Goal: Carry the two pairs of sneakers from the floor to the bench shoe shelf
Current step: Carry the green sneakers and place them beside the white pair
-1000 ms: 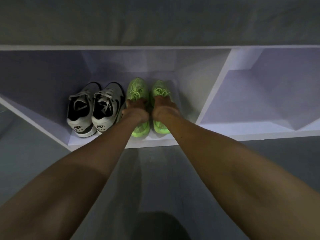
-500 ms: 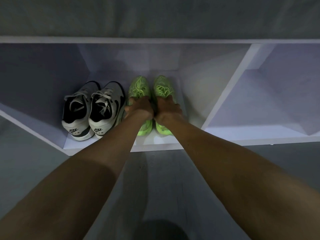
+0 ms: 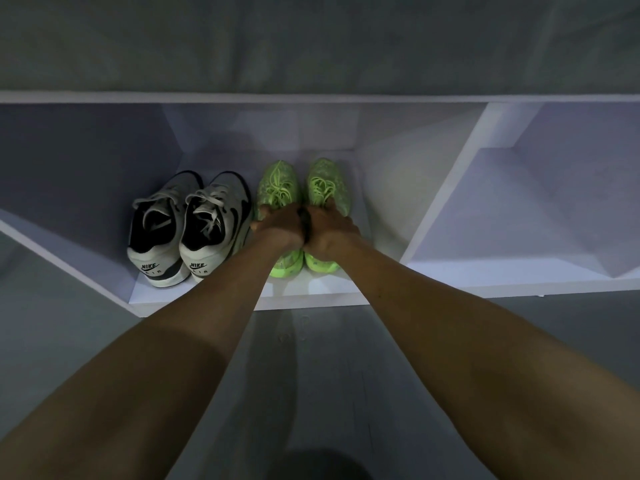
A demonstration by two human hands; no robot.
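Change since a second ago: green sneakers (image 3: 302, 206) pushed deeper into the bench shoe shelf (image 3: 311, 299) and squeezed together; gap between the two shoes closed, heels now touching or nearly so
Hands before and now: apart a second ago, one on each shoe; now pressed knuckle to knuckle over the shoe collars
Left hand (image 3: 280, 225): curled down over the collar of the left green shoe, gripping it
Right hand (image 3: 329, 230): wrapped over the collar of the right green shoe, thumb toward the laces, gripping it
Grip certainty: fingertips hidden inside or behind the collars, so depth of hold not clear
Green pair position: flat on the shelf floor, toes to the back wall, heels near the front lip, just beside the white pair
White and black sneakers (image 3: 188, 230): already parked in the same compartment, left of the green pair, toes inward, untouched by either hand
Right-hand compartment (image 3: 519, 216): nothing visible in it
Meaning for the task: both pairs off the floor and inside the shelf; judged as the final tidy-up of the second pair, with only release and withdrawal left
Readable writing: "NIKE" with "AIR" beneath on both white heel tabs; swoosh marks on the side and insole
Green pair markings: small blue specks at the heels, too blurred to read
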